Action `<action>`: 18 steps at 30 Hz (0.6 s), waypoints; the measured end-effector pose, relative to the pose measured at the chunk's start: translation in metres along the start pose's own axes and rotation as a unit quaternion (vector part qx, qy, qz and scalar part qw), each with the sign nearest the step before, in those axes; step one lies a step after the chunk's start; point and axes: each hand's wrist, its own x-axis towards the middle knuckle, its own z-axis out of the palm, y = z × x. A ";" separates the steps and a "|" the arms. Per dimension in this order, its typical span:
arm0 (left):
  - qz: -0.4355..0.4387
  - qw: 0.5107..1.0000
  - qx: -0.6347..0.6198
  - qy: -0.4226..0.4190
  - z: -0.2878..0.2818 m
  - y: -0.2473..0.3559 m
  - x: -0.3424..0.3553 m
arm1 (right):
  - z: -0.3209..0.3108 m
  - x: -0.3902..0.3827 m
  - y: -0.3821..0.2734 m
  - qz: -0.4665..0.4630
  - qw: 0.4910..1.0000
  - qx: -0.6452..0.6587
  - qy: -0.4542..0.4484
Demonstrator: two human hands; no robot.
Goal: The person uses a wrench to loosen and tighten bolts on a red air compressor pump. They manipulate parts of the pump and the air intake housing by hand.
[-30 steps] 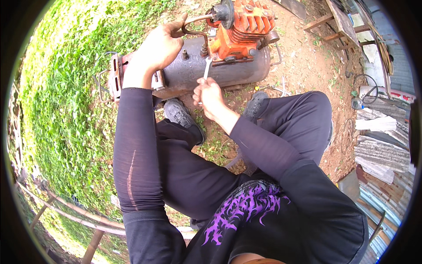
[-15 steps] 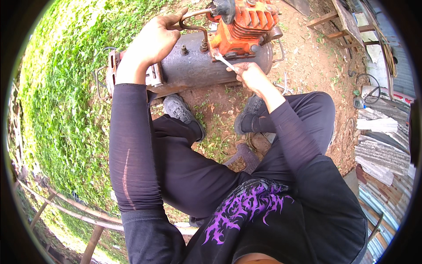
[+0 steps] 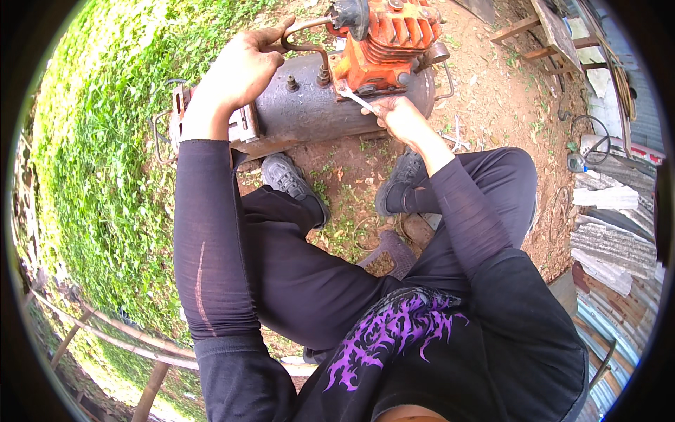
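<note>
An orange finned compressor pump [image 3: 383,60] sits on top of a dark cylindrical air tank [image 3: 302,105] in front of my feet. My right hand [image 3: 399,118] is closed round the handle of a silver wrench [image 3: 358,100]. The wrench's far end rests by the base of the pump, where a bolt would be too small to make out. At the bend of a brown metal pipe [image 3: 306,48], which runs from the pump down to a fitting on the tank, my left hand [image 3: 242,70] is closed with its fingertips on the tubing.
Leafy grass [image 3: 105,141] spreads on the left, bare soil on the right. More wrenches [image 3: 458,135] lie on the ground beyond my right knee. A wooden bench [image 3: 548,35] stands at the far right, with corrugated sheets [image 3: 612,243] stacked below it. My shoes [image 3: 287,179] are close to the tank.
The pump, tank and pipe appear shifted slightly left in view. The wrench has turned a little, its far end now slightly lower. Both hands keep their holds.
</note>
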 end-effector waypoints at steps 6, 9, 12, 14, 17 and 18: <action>0.020 1.000 0.011 0.002 -0.002 0.005 -0.002 | -0.004 0.014 0.008 -0.017 1.000 -0.016 -0.012; -0.007 1.000 -0.004 -0.006 -0.002 0.005 0.000 | 0.007 0.004 0.004 0.053 0.998 0.018 -0.032; -0.002 1.000 0.023 -0.011 -0.002 0.011 0.001 | 0.044 -0.002 0.019 0.073 0.979 0.185 -0.044; 0.005 1.000 -0.001 0.000 0.000 0.006 0.001 | 0.079 -0.001 0.019 0.072 0.945 0.316 -0.037; 0.007 1.000 0.015 -0.019 0.001 -0.005 0.006 | 0.133 0.010 0.014 0.043 0.866 0.498 0.013; 0.004 0.999 0.033 -0.027 -0.002 -0.007 0.006 | 0.148 0.016 0.003 0.071 0.835 0.545 0.026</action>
